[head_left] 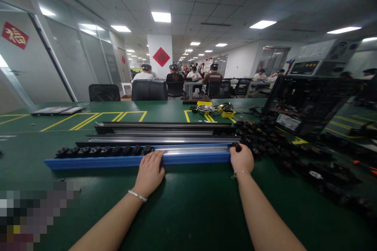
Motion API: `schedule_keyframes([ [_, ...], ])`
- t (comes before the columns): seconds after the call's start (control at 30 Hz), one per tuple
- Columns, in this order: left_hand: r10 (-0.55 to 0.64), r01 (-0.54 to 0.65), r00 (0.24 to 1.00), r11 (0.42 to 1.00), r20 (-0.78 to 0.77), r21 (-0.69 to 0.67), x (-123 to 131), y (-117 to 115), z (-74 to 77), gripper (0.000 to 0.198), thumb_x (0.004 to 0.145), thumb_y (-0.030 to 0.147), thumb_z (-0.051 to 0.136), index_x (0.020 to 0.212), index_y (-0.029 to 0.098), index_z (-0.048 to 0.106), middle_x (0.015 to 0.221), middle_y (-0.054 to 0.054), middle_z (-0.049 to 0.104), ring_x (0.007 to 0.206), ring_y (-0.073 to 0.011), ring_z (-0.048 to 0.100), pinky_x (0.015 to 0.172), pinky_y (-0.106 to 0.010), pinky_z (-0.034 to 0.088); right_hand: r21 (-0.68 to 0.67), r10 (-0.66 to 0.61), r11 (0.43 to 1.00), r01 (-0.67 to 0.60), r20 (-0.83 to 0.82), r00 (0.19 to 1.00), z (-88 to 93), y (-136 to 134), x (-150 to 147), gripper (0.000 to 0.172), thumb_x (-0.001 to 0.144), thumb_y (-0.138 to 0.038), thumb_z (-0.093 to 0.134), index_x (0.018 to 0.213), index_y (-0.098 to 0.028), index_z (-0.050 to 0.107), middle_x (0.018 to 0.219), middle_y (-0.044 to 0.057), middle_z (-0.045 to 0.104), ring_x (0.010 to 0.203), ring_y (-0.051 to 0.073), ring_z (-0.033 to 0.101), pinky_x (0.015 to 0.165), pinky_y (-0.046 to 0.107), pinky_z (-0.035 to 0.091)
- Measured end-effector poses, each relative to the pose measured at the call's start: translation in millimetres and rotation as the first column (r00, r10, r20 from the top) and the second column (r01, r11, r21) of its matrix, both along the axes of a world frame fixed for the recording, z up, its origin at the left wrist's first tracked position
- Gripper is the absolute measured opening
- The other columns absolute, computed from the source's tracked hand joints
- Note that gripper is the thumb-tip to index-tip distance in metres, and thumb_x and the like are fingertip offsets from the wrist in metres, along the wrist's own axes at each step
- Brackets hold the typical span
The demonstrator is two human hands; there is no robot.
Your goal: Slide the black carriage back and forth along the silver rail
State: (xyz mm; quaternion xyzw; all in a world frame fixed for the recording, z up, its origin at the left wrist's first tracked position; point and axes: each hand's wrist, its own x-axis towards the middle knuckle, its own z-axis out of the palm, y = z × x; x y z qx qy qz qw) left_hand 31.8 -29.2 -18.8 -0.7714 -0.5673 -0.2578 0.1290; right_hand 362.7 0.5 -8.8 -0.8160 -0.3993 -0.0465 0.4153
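Note:
A long blue channel [103,163] lies across the table in front of me. Its left half holds a row of small black socket-like modules [106,151]; a silvery inner strip [194,151] shows in the right half. My left hand [149,169] is closed over the channel's front wall, its fingertips beside the last module in the row. At the channel's right end, my right hand [243,159] pinches a small black module [236,147], partly hidden by the fingers. I cannot tell whether that module touches the channel.
Behind the channel lie several dark metal rails [165,129]. Many loose black modules [282,145] are heaped to the right, by an open computer case [306,102]. Farther back are a coiled cable [226,108] and a flat panel [57,110]. People sit at other tables.

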Motion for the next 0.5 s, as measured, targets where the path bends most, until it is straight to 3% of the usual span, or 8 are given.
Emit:
schedule_keyframes([
  [0.5,-0.006,0.006,1.0,1.0,0.023,0.0,-1.1,0.3,-0.9,0.051,0.073,0.016,0.046,0.123,0.02,0.048,0.12,-0.007,0.057,0.113,-0.0238,0.046,0.099,-0.041,0.033,0.025,-0.047,0.999,0.049,-0.049,0.998,2.6,-1.8,3.5,0.038,0.073,-0.032,0.045,0.103,-0.015,0.062,0.097,0.011,0.06,0.088,0.023,0.054,0.072,0.032,0.04],
])
